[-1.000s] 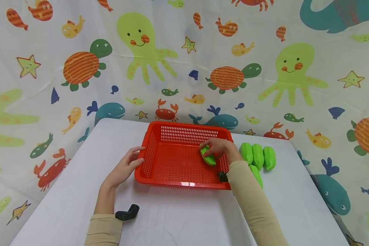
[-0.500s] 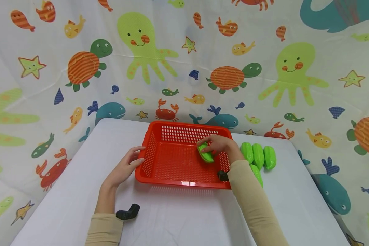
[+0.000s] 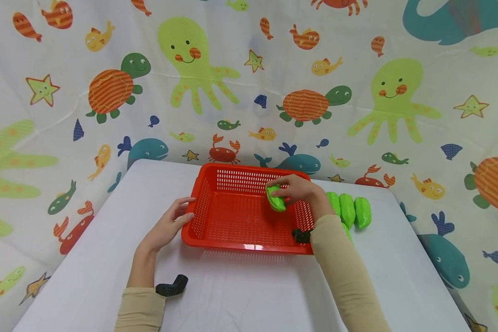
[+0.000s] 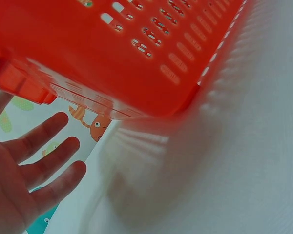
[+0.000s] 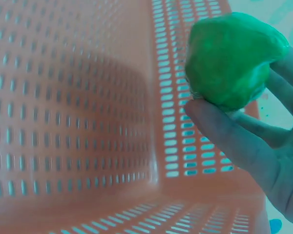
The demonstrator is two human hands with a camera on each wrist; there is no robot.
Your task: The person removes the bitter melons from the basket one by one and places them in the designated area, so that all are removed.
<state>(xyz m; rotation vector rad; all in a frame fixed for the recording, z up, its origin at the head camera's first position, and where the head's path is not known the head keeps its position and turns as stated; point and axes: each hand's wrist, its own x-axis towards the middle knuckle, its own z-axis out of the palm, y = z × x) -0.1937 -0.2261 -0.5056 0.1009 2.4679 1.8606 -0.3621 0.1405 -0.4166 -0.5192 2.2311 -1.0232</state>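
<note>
A glossy green plastic star-fruit toy (image 3: pixel 275 200) is gripped by the curled fingers and thumb of the right hand (image 3: pixel 299 190) and is held above the floor of the perforated red plastic basket (image 3: pixel 228 246), near its far right corner. In the right wrist view the toy (image 5: pixel 230 59) is seen pinched between the fingers (image 5: pixel 229 139), with the slotted basket wall (image 5: pixel 78 117) behind it. The basket's left rim is touched by the left hand (image 3: pixel 168 227), whose fingers (image 4: pixel 41 156) are held straight and spread. Three more green star-fruit toys (image 3: pixel 347 210) are lined up on the white table (image 3: pixel 240 295), just beside the basket's right wall. A sea-creature patterned cloth (image 3: pixel 249 83) is hung behind.
</note>
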